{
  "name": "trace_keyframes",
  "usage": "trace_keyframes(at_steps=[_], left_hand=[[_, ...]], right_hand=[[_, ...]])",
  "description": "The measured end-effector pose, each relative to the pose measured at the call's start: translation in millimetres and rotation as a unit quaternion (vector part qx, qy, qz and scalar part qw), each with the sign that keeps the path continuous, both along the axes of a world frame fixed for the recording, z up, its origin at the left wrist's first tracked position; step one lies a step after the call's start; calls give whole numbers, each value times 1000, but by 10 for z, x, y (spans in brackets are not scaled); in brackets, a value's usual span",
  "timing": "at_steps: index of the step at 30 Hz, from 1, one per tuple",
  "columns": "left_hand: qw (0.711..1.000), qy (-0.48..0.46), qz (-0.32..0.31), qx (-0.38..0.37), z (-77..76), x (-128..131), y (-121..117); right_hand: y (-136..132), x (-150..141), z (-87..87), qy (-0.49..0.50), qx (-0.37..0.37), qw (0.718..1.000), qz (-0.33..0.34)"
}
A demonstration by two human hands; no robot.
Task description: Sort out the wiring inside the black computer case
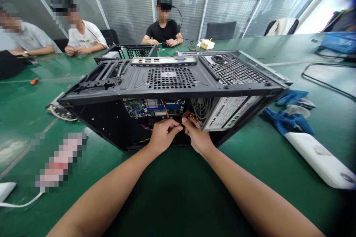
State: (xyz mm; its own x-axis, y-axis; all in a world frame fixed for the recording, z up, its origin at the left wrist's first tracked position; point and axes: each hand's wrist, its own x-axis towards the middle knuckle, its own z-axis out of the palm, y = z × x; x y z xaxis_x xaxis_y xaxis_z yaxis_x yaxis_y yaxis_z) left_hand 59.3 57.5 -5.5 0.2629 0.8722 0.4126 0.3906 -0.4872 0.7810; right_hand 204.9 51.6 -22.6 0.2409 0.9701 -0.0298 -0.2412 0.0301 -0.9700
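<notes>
A black computer case [133,81] lies on the table with its open side facing me. Both my hands reach into that opening. My left hand [164,133] pinches a thin yellow-and-black cable [181,123] between thumb and fingers. Close beside it, my right hand [196,135] has its fingers closed on the same cable, just below the power supply [228,113] with its white label and round fan grille. Behind my hands sits the motherboard [155,107], with more coloured wires around it. The cable's ends are hidden among the wires.
The green table [111,200] carries a white oblong device [319,159], blue gloves [294,118], a blurred pink item [61,163] and a bundle of cables [62,111]. A second case frame [136,50] stands behind. Several people sit across the table.
</notes>
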Motion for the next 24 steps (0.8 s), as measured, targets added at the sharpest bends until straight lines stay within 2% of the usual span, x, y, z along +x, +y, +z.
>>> trace_keyframes(at_steps=[8,14,17,20,24], left_hand=[[999,29,7,-22,51,22,3],[992,-38,-40,-113,39,2,46],[987,-64,-51,-136,21,-11,67],[989,-69,-39,-125,15,-9,66],[997,-38,-17,-65,44,6,38]], right_hand=[[-4,-1,17,-26,6,1000,9],[-12,0,62,-6,4,1000,31],[-15,-7,81,19,-10,999,31],[-13,-17,76,28,-23,999,26],[-5,-31,47,46,-20,999,6]])
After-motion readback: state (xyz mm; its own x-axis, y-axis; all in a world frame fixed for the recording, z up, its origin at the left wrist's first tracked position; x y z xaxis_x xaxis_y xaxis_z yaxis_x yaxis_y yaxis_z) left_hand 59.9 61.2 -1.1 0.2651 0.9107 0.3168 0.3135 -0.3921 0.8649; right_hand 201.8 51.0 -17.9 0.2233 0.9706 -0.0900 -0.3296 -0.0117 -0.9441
